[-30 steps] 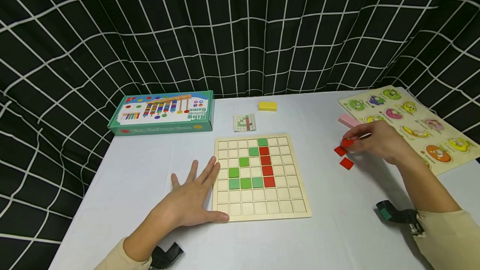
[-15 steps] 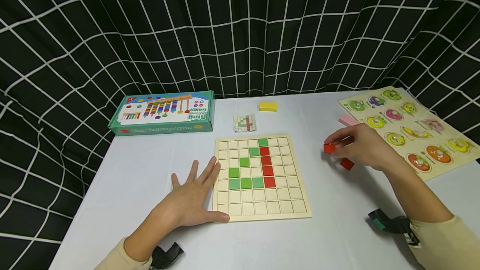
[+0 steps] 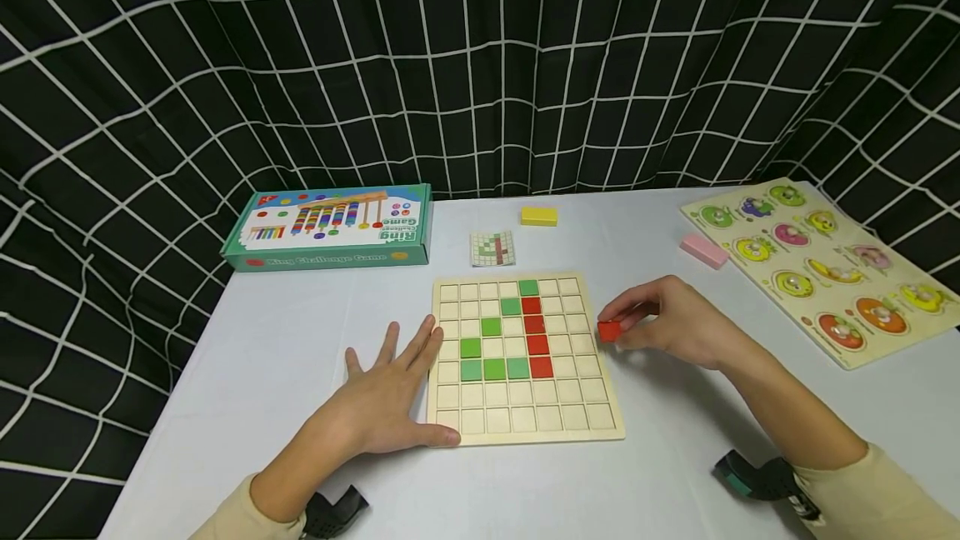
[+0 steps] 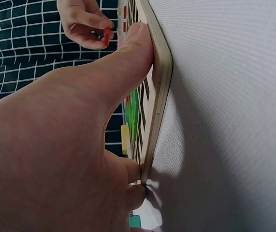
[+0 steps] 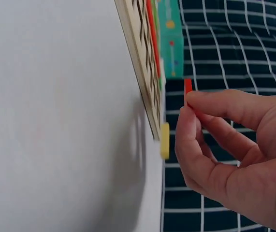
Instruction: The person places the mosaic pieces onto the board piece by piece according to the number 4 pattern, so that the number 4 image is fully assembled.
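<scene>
A wooden grid board (image 3: 525, 419) lies on the white table, with several green tiles (image 3: 494, 369) and a column of red tiles (image 3: 537, 345) in its squares. Spread fingers of my left hand (image 3: 382, 407) rest against the board's left edge, the thumb at its near left corner. In the left wrist view that thumb (image 4: 128, 53) lies over the board's rim. My right hand (image 3: 675, 327) pinches a red tile (image 3: 609, 331) just right of the board. More red shows between its fingers in the right wrist view, where the pinched tile (image 5: 188, 86) is edge-on.
Behind the board lie a small pattern card (image 3: 492, 248) and a yellow block (image 3: 539, 216). A green game box (image 3: 330, 227) stands back left. At the right are a pink block (image 3: 704, 251) and a fruit puzzle board (image 3: 832, 261).
My right hand has moved left from the loose red tiles toward the board, carrying a red tile. The last loose tile's spot is now covered by the hand. My left hand stays put.
</scene>
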`<state>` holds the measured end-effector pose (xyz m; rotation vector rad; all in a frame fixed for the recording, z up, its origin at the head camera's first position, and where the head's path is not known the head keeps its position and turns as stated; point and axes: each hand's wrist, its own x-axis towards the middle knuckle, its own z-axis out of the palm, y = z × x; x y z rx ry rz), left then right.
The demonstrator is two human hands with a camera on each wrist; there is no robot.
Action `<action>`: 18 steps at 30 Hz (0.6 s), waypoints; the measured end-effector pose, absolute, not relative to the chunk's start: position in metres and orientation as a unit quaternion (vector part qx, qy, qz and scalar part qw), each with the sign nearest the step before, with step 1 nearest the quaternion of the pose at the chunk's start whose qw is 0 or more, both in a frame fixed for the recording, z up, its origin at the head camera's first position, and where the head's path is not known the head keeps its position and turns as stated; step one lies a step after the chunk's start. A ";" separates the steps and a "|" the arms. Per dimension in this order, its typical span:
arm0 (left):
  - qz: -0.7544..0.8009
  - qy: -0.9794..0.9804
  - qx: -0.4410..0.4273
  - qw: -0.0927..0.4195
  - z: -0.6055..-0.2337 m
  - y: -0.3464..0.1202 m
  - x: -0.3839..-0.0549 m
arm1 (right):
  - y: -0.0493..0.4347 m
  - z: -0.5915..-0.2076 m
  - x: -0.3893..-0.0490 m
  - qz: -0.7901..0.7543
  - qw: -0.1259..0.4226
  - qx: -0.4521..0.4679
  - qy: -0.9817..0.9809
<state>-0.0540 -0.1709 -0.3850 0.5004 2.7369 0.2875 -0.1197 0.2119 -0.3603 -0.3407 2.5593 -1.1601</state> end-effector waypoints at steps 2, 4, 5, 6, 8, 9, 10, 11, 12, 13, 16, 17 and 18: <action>0.101 0.964 0.177 0.171 -0.385 -0.171 -0.054 | 0.206 -0.362 -0.117 -0.414 0.159 -0.122 0.888; 0.101 0.964 0.177 0.171 -0.385 -0.171 -0.054 | 0.201 -0.363 -0.114 -0.422 0.165 -0.122 0.883; 0.102 0.964 0.177 0.171 -0.385 -0.171 -0.054 | 0.198 -0.364 -0.113 -0.425 0.167 -0.123 0.881; 0.102 0.964 0.177 0.171 -0.385 -0.171 -0.054 | 0.196 -0.365 -0.111 -0.426 0.170 -0.124 0.880; 0.103 0.964 0.176 0.172 -0.385 -0.171 -0.054 | 0.191 -0.365 -0.108 -0.429 0.177 -0.126 0.877; 0.103 0.964 0.176 0.173 -0.385 -0.171 -0.053 | 0.188 -0.365 -0.106 -0.430 0.180 -0.127 0.876; 0.103 0.964 0.175 0.173 -0.385 -0.171 -0.053 | 0.186 -0.365 -0.104 -0.430 0.182 -0.128 0.875; 0.103 0.964 0.175 0.173 -0.385 -0.171 -0.053 | 0.184 -0.365 -0.102 -0.431 0.185 -0.131 0.874; 0.102 0.964 0.176 0.173 -0.385 -0.171 -0.053 | 0.181 -0.365 -0.100 -0.431 0.188 -0.131 0.873; 0.102 0.964 0.176 0.173 -0.385 -0.171 -0.053 | 0.179 -0.366 -0.099 -0.431 0.191 -0.132 0.872; 0.100 0.964 0.178 0.171 -0.385 -0.171 -0.054 | 0.173 -0.367 -0.095 -0.432 0.202 -0.138 0.868; 0.100 0.964 0.179 0.171 -0.385 -0.171 -0.054 | 0.171 -0.368 -0.094 -0.432 0.205 -0.143 0.866; 0.098 0.964 0.179 0.171 -0.386 -0.171 -0.054 | 0.169 -0.368 -0.093 -0.432 0.209 -0.148 0.865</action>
